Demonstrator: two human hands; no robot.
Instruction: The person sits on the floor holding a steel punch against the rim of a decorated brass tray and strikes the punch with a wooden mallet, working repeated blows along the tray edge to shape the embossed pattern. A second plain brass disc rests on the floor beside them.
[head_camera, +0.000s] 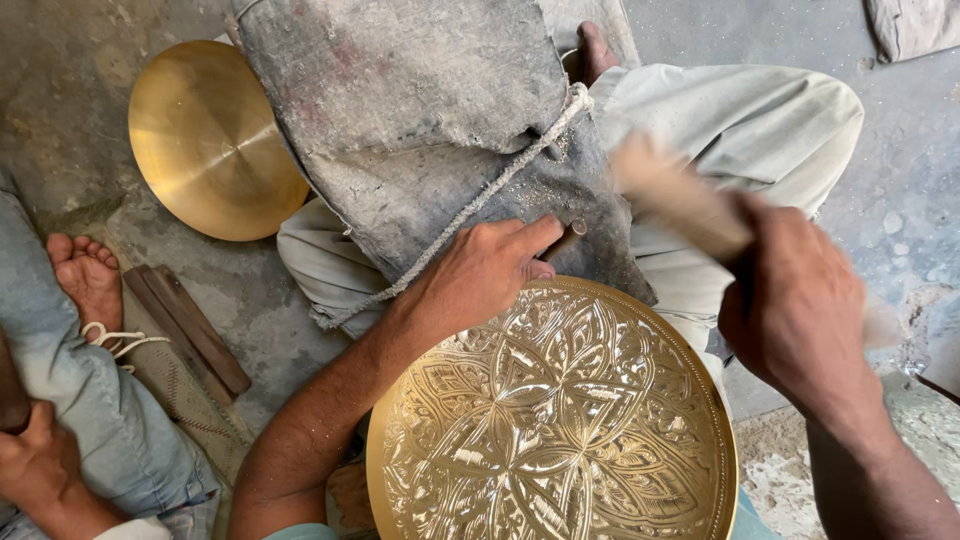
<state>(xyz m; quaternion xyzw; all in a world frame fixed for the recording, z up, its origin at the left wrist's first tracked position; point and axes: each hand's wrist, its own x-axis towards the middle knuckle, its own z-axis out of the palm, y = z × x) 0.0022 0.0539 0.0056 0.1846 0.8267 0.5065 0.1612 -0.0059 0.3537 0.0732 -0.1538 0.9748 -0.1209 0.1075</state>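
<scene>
The engraved brass tray (552, 415) lies low in the view, at about six o'clock, resting against the person's lap, and nearly the whole of its round face is already cut with a flower-and-leaf pattern. By the look of it the chasing is far along; only the rim near twelve o'clock of the tray, where the tool stands, appears to be in work. The left hand (480, 275) has its fingers closed around a small dark chisel (566, 240), its tip set at the tray's upper edge. The right hand (795, 305), at three o'clock, is wrapped around the handle of a wooden mallet (672, 195) — blurred by motion, so its shape is unclear.

The tray gleams yellow, its grooves bright and sharp against a finely stippled ground. A coarse, dusty grey cloth (410, 110), tied with frayed rope (470, 205), drapes over the pale trousers. At ten o'clock a plain brass dish (205, 140) lies smooth and unworked on the rough concrete floor (60, 90). Two dark wooden strips (190, 328) lie near another person's bare foot (88, 275).
</scene>
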